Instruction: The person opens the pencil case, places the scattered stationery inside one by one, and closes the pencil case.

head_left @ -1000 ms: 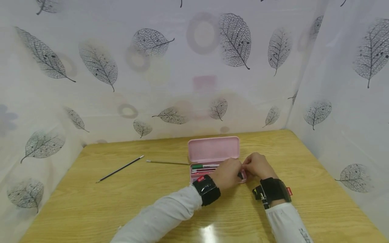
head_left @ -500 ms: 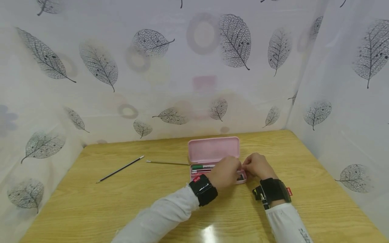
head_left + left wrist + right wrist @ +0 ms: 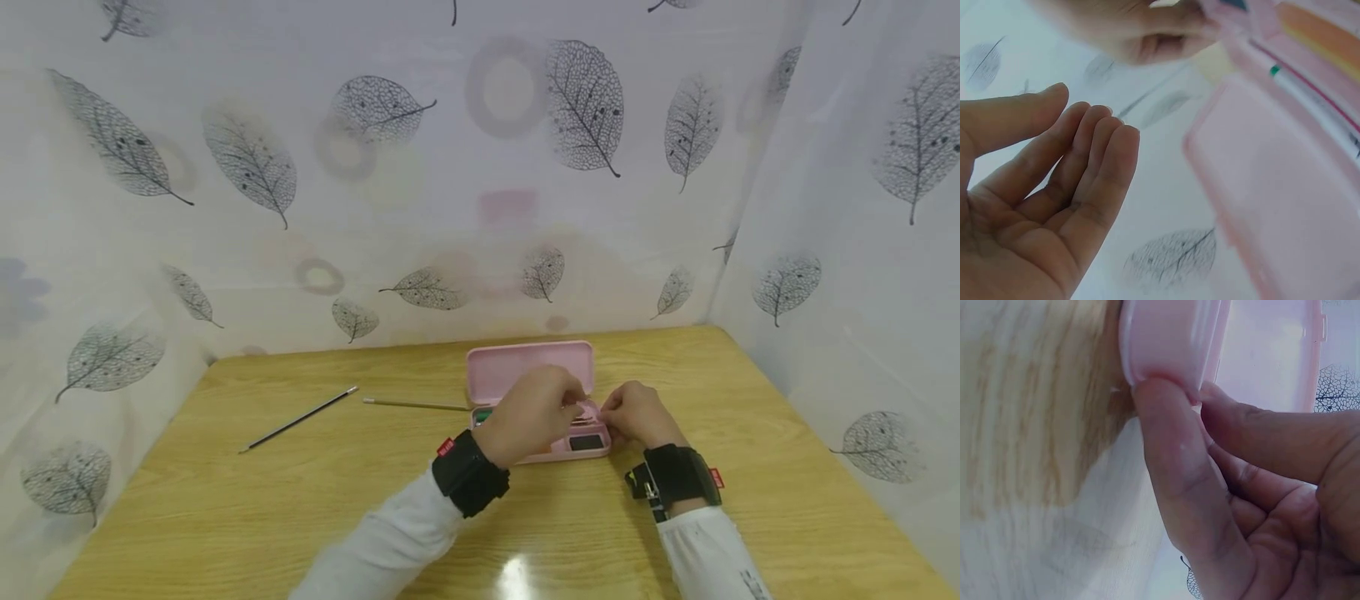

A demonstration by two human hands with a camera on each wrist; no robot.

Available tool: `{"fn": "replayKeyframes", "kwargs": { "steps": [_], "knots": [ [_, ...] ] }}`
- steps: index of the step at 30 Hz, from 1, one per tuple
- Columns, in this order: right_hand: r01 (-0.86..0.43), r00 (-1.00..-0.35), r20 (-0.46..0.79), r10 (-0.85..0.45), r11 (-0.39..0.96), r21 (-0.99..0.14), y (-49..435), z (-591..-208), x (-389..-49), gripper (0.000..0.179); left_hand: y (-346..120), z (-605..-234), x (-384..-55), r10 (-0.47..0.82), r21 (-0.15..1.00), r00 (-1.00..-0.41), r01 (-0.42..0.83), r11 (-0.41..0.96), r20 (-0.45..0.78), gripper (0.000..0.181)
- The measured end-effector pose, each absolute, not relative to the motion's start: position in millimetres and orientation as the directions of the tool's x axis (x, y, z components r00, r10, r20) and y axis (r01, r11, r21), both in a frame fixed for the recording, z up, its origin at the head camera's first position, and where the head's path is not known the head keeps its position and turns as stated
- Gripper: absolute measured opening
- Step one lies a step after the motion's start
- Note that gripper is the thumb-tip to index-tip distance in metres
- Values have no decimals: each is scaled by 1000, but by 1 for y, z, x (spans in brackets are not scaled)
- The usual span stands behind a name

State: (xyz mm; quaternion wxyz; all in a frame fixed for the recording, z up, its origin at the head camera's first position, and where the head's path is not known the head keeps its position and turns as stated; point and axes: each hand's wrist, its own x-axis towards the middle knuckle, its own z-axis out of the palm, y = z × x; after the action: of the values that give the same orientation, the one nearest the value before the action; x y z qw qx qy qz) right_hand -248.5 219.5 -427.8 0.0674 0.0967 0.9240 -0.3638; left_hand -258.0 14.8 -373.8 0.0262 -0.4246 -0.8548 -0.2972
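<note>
A pink pencil case (image 3: 498, 371) lies on the table with its lid up at the back. My left hand (image 3: 528, 417) hovers over the case, covering much of its tray. In the left wrist view, the left hand's fingers (image 3: 1100, 156) are loosely bent, apart from the thumb, with nothing between them. At the case's right end, my right hand (image 3: 641, 412) pinches the rim between thumb and forefinger (image 3: 1169, 431). Inside are a marker with green on it (image 3: 1310, 100), a long orange item (image 3: 1322, 31) and a dark rectangular piece (image 3: 587, 442) in the front right compartment.
A dark pencil (image 3: 300, 419) lies slanted at left on the wooden table (image 3: 225, 517). Between it and the case, a gold pencil (image 3: 412, 405) points toward the case's left end. White leaf-print sheeting (image 3: 420, 192) rises behind the table and along both sides.
My left hand has moved left and up from the case's right end, exposing the dark rectangular piece in its compartment. The right hand stays at the case's right end.
</note>
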Motion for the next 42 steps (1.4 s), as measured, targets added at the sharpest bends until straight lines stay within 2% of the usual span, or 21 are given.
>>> {"fn": "replayKeyframes", "kwargs": {
  "steps": [8, 16, 30, 42],
  "knots": [
    [264, -963, -220, 154, 682, -682, 219, -430, -247, 11, -12, -359, -251, 644, 528, -675, 716, 457, 359, 12],
    [260, -965, -211, 156, 682, -684, 216, -430, -248, 10, -54, -356, -255, 574, 625, -727, 657, 422, 377, 13],
    [253, -967, -211, 146, 677, -691, 216, -428, -248, 11, -122, -359, -281, 416, 596, -827, 561, 574, 378, 16],
    [249, -968, -204, 149, 693, -676, 215, -427, -247, 10, -171, -361, -292, 356, 570, -857, 514, 641, 372, 18]
  ]
}}
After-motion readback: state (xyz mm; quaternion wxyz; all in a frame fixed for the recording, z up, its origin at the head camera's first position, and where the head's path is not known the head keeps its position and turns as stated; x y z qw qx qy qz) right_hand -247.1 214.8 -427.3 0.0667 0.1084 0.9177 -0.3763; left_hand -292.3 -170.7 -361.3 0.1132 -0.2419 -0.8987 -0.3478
